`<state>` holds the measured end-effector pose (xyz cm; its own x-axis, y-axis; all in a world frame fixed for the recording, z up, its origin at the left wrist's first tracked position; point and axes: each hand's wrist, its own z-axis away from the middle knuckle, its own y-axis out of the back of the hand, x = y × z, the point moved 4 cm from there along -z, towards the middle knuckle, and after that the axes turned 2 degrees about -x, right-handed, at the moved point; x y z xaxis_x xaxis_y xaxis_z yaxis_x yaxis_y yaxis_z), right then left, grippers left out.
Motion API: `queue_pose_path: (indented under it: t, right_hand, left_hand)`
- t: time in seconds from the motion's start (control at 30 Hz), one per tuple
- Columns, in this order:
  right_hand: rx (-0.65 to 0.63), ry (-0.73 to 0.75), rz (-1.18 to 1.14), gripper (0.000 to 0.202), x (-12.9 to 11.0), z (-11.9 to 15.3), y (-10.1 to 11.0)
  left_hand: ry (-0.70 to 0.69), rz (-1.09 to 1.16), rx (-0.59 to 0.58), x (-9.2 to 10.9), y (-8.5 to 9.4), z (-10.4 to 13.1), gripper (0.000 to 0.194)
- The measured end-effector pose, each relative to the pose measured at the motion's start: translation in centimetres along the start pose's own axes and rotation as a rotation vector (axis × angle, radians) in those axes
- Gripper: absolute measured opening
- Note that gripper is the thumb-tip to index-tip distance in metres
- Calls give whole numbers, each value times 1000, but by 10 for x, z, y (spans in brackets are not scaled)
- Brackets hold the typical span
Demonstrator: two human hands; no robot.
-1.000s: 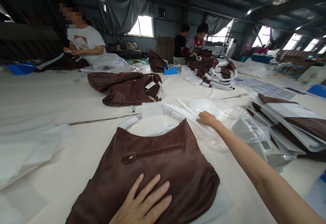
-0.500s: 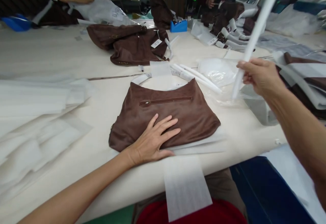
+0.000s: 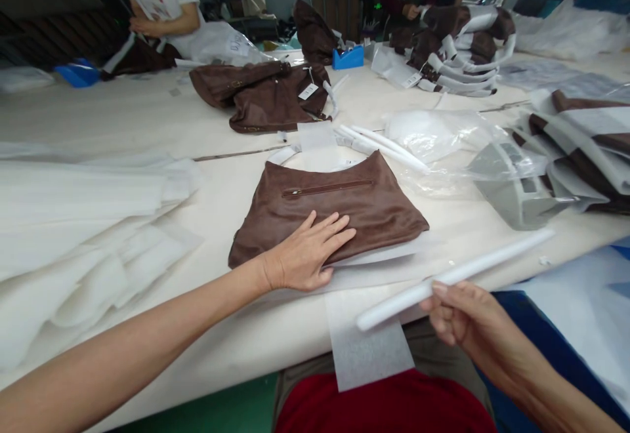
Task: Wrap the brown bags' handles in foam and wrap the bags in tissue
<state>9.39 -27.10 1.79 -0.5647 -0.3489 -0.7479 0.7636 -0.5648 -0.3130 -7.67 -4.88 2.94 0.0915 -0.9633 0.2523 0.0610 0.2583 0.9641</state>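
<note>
A brown bag with a zipper lies flat on the pale table, its wrapped handle at the far side. My left hand rests on the bag's near part, palm down with fingers spread. In my right hand, a white foam rod is pinched and held slanted, low by the table's front edge. Beneath the rod's left end, a thin white sheet hangs over the edge. More white sheet shows under the bag's near right side.
Stacked white sheets cover the left side. Beyond the bag are other brown bags, a blue tape dispenser and white rods. Plastic bags and wrapped brown pieces lie right. People stand across the table.
My right hand has come down and toward me, and the rod has swung from nearly upright to a low slant. My left hand stays on the bag. The view has shifted slightly.
</note>
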Motion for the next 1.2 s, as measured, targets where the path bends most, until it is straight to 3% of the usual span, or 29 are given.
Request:
queue_pose_path:
  t: [0.13, 0.3, 0.43, 0.57, 0.7, 0.87, 0.97, 1.0, 1.03, 1.07, 1.13, 1.2]
  right_hand:
    - [-162, -103, -192, 43, 36, -13, -64]
    - [-247, -131, -305, 43, 54, -35, -129]
    - [-263, -179, -308, 28, 58, -57, -170]
    - [-255, -188, -319, 12, 55, -77, -195]
    - [-286, -167, -227, 32, 47, -90, -196]
    - [-337, -114, -78, 32, 55, -89, -182]
    - [-545, -163, 329, 29, 53, -63, -165]
    - [-598, -104, 541, 30, 43, -53, -156]
    - [-631, 17, 751, 31, 26, -45, -147]
    - [-596, 242, 936, 31, 1, -40, -139]
    - [-438, 710, 1140, 30, -53, -38, -125]
    - [-289, 1020, 1291, 36, -85, -51, -114]
  left_hand:
    - [10, 31, -65, -5, 15, -5, 75]
    - [27, 54, -182, -10, 30, -11, 70]
    - [-45, 78, -203, -13, 34, -11, 62]
    - [-49, 88, -212, -15, 29, -7, 61]
    - [7, 70, -167, -12, 14, -2, 65]
    - [-1, -5, 13, -10, -7, 5, 61]
    - [-44, -73, 84, -10, -18, 8, 61]
    - [-58, -97, 100, -9, -20, 8, 62]
    - [-73, -116, 112, -8, -22, 8, 62]
    - [-80, -129, 116, -7, -24, 8, 62]
    - [-75, -137, 107, -5, -25, 8, 63]
    - [-64, -118, 100, -3, -24, 9, 65]
